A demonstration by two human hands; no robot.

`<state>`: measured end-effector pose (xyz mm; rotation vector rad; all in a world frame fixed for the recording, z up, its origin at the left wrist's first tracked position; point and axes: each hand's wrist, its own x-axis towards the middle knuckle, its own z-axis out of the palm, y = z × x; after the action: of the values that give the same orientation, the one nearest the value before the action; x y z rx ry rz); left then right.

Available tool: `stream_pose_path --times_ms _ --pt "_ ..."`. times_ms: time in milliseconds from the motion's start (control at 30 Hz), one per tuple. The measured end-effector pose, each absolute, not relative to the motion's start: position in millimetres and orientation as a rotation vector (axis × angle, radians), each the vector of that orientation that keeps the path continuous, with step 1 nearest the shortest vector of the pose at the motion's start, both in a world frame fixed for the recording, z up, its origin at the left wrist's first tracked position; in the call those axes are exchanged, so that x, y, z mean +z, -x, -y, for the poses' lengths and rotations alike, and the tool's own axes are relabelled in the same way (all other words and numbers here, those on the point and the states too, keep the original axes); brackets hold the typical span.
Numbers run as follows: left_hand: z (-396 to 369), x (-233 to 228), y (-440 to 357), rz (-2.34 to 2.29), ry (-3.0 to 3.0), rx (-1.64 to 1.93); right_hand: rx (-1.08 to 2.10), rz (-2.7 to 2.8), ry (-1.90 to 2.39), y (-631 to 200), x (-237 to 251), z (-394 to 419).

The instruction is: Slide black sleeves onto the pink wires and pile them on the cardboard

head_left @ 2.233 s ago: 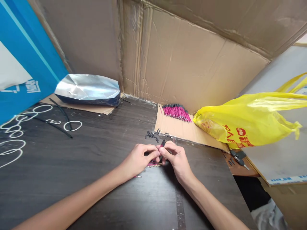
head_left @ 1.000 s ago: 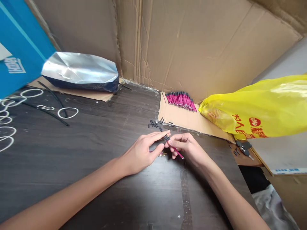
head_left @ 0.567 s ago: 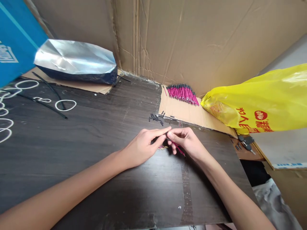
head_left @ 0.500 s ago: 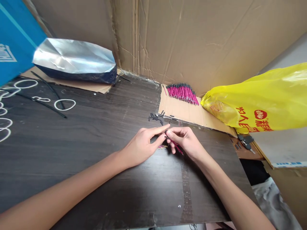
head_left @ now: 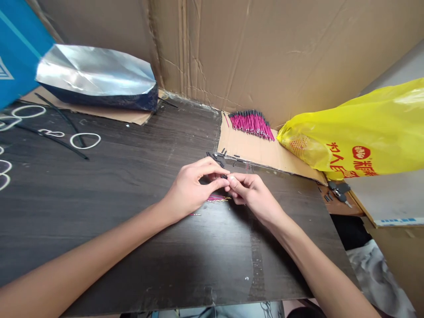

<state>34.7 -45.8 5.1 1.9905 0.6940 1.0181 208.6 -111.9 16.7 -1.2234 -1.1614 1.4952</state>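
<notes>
My left hand [head_left: 192, 187] is closed in a pinch at the table's middle, a short black tube piece [head_left: 224, 176] at its fingertips. Touching it from the other side, my right hand [head_left: 250, 187] has thumb and forefinger pressed together; what lies inside its fingers is hidden. Just below the hands lies a small bundle of pink wires [head_left: 218, 198] with metal tips. A single wire [head_left: 196, 214] rests nearer me. Beyond my fingers, several short black tube pieces [head_left: 218, 158] are scattered by the cardboard edge.
On a cardboard sheet [head_left: 243, 143] sits a large pile of pink wires with black ends [head_left: 251, 125]. A yellow plastic bag [head_left: 351, 132] stands at right, near keys [head_left: 339, 192]. At left are a silver-and-dark-blue bag [head_left: 99, 77], white rings [head_left: 85, 140] and long black tubes [head_left: 61, 141].
The pink wires that stuck out below my right hand no longer show. My left hand has shifted slightly left, uncovering more of the bundle on the table. The view has moved slightly.
</notes>
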Motion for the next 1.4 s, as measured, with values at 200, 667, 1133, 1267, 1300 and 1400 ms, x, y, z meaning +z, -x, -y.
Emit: stream_pose_path --times_ms 200,667,1133,1267,1300,1400 --pt "45 8 -32 -0.663 -2.121 1.089 1.527 1.181 1.275 -216 14 110" --pt "43 2 -34 -0.904 -1.808 0.936 1.078 1.292 1.452 -212 7 111" --pt "46 7 -36 -0.906 -1.647 0.889 0.92 1.404 1.438 -203 9 115" --pt "42 6 -35 -0.845 -1.464 0.884 0.901 1.437 1.47 -200 12 118" --pt "41 6 -34 -0.838 -1.404 0.868 0.9 1.441 1.465 -199 12 119" --pt "38 6 -32 -0.783 -1.286 0.747 0.897 1.471 1.465 -199 11 119"
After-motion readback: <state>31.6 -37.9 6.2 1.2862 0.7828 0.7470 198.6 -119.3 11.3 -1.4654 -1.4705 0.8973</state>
